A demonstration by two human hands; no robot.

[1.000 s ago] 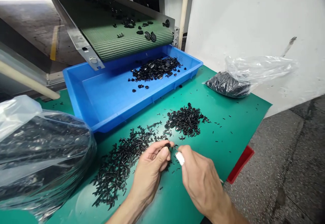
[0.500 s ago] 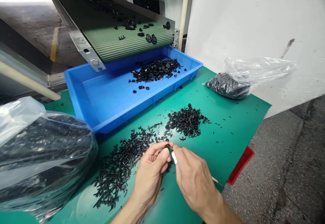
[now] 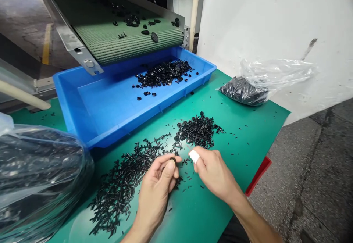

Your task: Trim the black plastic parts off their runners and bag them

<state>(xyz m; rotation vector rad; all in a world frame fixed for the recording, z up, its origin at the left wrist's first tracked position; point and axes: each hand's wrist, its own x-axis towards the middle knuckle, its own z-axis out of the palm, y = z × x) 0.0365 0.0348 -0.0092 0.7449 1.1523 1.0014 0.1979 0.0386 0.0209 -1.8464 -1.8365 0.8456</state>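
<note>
My left hand (image 3: 160, 178) pinches a small round black part (image 3: 173, 160) between thumb and forefinger. To its right, my right hand (image 3: 212, 167) is apart from it, fingers curled, with a white wrap (image 3: 194, 156) around one finger. Whatever its fingertips hold, if anything, is too small to make out. A heap of branching black pieces (image 3: 118, 184) lies left of my left hand. Beyond my right hand is a pile of black parts (image 3: 197, 129). Tiny black sticks (image 3: 188, 178) are scattered between and below the hands on the green tabletop (image 3: 198, 213).
A blue tray (image 3: 110, 116) with black parts stands under a green conveyor belt (image 3: 132, 46) carrying more. One clear bag (image 3: 41, 173) of black parts is at left, another (image 3: 248, 90) at back right. A red bin (image 3: 258, 177) sits below the table's right edge.
My right hand has moved away from the part in my left hand, to the right. One of two round parts at the belt's end is gone from there. The view has shifted slightly.
</note>
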